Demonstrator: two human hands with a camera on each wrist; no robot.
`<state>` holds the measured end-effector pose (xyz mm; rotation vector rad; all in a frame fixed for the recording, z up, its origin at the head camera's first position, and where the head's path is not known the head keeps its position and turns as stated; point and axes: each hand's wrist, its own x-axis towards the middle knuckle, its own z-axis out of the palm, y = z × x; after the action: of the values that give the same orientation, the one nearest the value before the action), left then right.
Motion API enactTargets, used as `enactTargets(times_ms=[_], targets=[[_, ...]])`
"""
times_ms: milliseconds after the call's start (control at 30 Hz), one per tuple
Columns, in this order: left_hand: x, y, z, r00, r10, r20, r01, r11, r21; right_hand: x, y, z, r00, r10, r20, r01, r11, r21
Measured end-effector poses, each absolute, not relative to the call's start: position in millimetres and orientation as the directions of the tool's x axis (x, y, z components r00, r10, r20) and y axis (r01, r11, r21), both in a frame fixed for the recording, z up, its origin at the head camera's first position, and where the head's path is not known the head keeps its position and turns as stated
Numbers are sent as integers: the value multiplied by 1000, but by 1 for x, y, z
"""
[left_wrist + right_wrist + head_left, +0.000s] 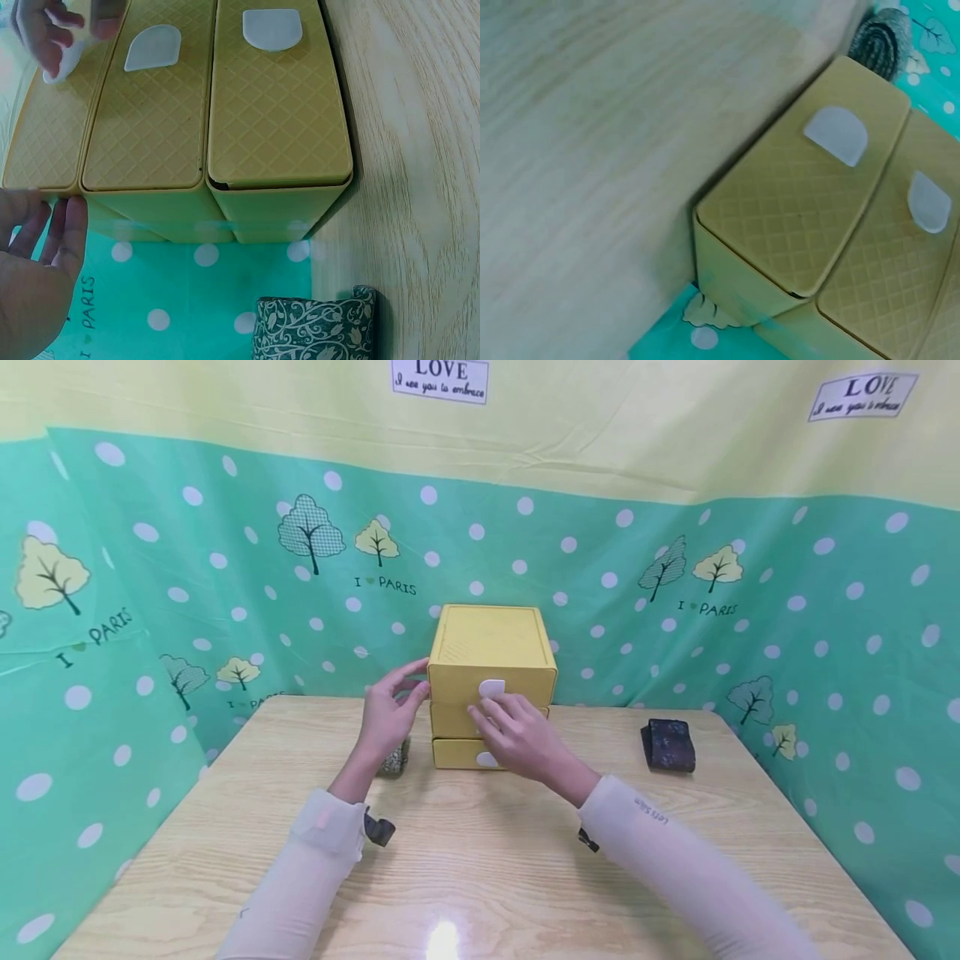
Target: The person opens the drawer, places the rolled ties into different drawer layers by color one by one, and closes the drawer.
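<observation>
A yellow three-drawer box [491, 635] stands at the back of the table, its waffle-patterned drawer fronts flush in the left wrist view. Each front carries a white tab handle; the top one [492, 687] shows just above my right fingers. My right hand [521, 739] is in front of the upper drawers, fingers bent and spread from the thumb, fingertips close at the top handle. My left hand [388, 710] touches the box's upper left side with extended fingertips, the thumb apart from them. In the right wrist view, neither hand shows.
A rolled patterned cloth [315, 326] lies left of the box, partly behind my left wrist in the head view. On the right side of the table sits a dark floral folded cloth [670, 745]. A green and yellow printed curtain [615, 552] surrounds the wooden table [480, 852].
</observation>
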<state>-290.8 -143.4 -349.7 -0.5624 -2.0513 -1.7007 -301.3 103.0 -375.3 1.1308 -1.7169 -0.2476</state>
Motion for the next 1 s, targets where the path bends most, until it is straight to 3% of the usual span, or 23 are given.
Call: enactTargets(times_ms=[700,1000], targets=[[-287,-143,-347,-812,49,581,579,186,794,-310,97,-403,-186,-834,519,-545,527,652],[-287,-143,-347,-821,45,569,568,174,805,-311,94,-401,-191,-842,504,-492,526,694]])
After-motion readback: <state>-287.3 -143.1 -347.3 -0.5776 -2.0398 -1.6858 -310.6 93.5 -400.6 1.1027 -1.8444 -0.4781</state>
